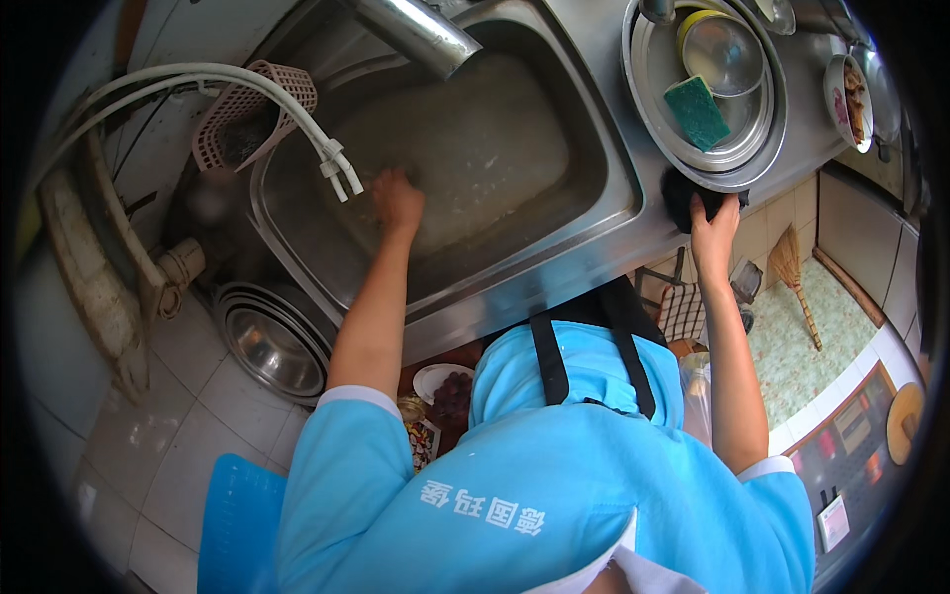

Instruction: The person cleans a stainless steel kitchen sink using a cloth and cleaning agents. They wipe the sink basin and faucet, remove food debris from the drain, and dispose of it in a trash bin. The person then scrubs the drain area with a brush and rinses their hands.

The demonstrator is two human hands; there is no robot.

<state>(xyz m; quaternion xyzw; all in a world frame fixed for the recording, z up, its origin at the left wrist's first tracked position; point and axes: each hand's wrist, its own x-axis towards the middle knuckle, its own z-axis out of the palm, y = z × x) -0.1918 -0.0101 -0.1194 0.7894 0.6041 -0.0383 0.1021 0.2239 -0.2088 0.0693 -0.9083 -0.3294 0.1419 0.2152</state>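
Observation:
My left hand [398,202] reaches down into a stainless steel sink [601,160] that holds cloudy water. Its fingertips dip near the sink's left side, and what they touch is hidden. At the counter's front edge, my right hand [716,226] grips a dark cloth [679,199]. Just above that hand sits a round metal basin [772,148] on the steel counter [794,82]. Inside the basin lie a green scouring sponge [698,113] and a metal bowl [724,56] with a yellow edge.
A metal spout [423,33] overhangs the sink. White hoses [297,111] curve in beside a pink plastic basket [297,82]. Nested metal bowls [271,345] stand low at left. A flowered bowl [842,104] holds food at far right; a straw broom [790,267] is beyond the counter.

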